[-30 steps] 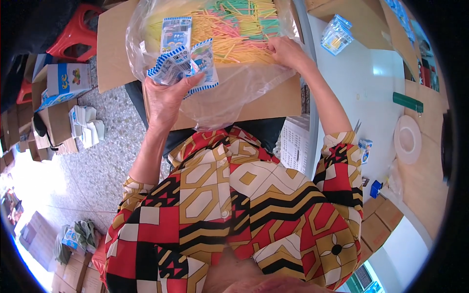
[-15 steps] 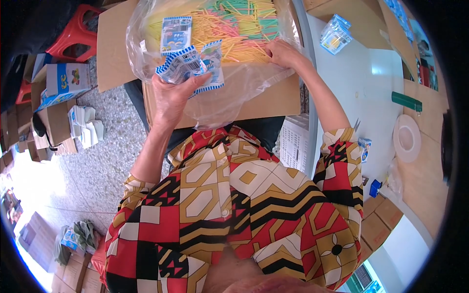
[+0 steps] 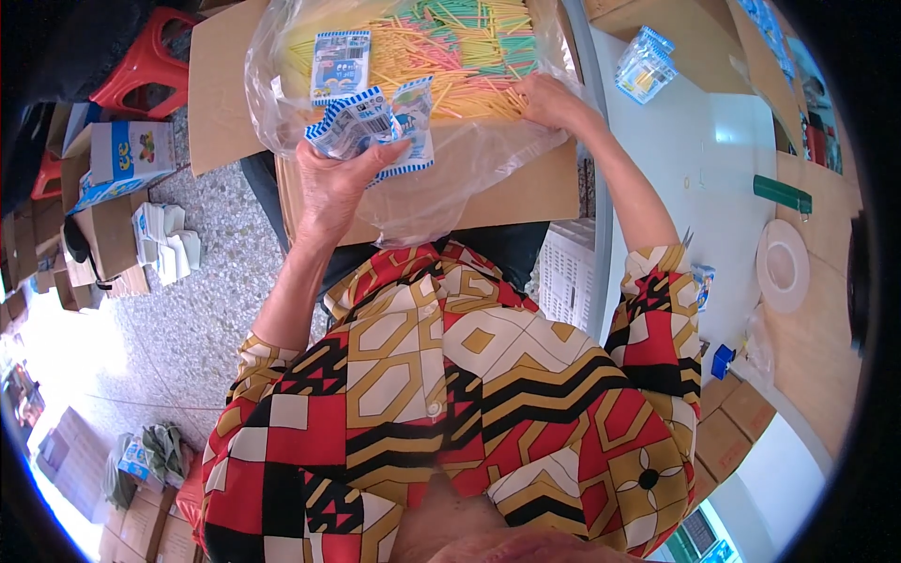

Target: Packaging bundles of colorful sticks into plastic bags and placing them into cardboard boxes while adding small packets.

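In front of me, a cardboard box [image 3: 526,197] lined with a clear plastic bag [image 3: 441,174] holds a heap of thin yellow, pink and green sticks [image 3: 441,56]. My left hand [image 3: 330,188] grips crumpled blue-and-white plastic packets [image 3: 355,124] above the box's near left side. Just beyond them, another blue-and-white packet [image 3: 340,68] lies flat on the left of the heap. At the right edge of the sticks is my right hand [image 3: 554,101], its fingers curled down against them. Whatever is between those fingertips is hidden.
Along the right runs a pale table [image 3: 657,159] bearing small filled packets [image 3: 646,70], a green bar-shaped object [image 3: 781,195] and a tape roll [image 3: 783,266]. A red stool [image 3: 150,66] and opened cartons [image 3: 127,159] stand at the left. A white crate [image 3: 566,281] sits below the table edge.
My right hand has shifted very slightly right at the edge of the sticks. The left hand keeps its grip on the packets, almost unmoved.
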Motion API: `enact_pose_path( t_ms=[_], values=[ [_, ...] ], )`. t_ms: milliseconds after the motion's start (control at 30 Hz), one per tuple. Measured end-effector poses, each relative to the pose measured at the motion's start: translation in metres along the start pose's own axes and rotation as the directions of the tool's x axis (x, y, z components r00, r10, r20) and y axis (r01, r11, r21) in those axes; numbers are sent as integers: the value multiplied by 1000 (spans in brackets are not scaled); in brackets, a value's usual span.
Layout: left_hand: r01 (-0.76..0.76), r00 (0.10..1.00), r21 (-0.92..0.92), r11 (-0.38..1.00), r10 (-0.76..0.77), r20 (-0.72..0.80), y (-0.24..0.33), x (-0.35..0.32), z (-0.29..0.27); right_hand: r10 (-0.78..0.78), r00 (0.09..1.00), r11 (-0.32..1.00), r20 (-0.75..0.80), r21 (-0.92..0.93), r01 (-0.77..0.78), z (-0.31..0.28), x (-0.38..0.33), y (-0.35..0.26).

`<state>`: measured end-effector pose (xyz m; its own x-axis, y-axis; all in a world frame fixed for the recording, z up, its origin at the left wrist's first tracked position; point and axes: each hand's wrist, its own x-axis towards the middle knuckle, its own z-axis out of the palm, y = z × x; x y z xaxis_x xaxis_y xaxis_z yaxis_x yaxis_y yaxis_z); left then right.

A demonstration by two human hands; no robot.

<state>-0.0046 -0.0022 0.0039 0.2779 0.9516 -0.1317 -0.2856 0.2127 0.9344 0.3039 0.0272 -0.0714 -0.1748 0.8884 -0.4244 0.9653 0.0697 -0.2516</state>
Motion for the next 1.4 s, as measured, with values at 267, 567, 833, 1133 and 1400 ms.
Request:
enact_pose_path(
  t_ms=[267,567,833,1133,1400],
  values=[
    [19,999,57,998,-20,28,2,0,4,58,998,992,-23,113,-55,-25,-6,-2],
    [-61,996,156,986,50,77,-19,9,3,8,907,517,-420,779,356,-105,-60,-68],
    [-75,990,167,983,54,128,-18,16,16,-155,901,393,-406,811,433,-124,-89,-112],
    [-100,985,268,958,57,162,-10,19,25,-179,917,492,-356,775,397,-116,-87,-123],
    [-138,981,232,963,101,164,-11,24,28,-83,931,602,-357,726,332,-115,-88,-132]
  ],
)
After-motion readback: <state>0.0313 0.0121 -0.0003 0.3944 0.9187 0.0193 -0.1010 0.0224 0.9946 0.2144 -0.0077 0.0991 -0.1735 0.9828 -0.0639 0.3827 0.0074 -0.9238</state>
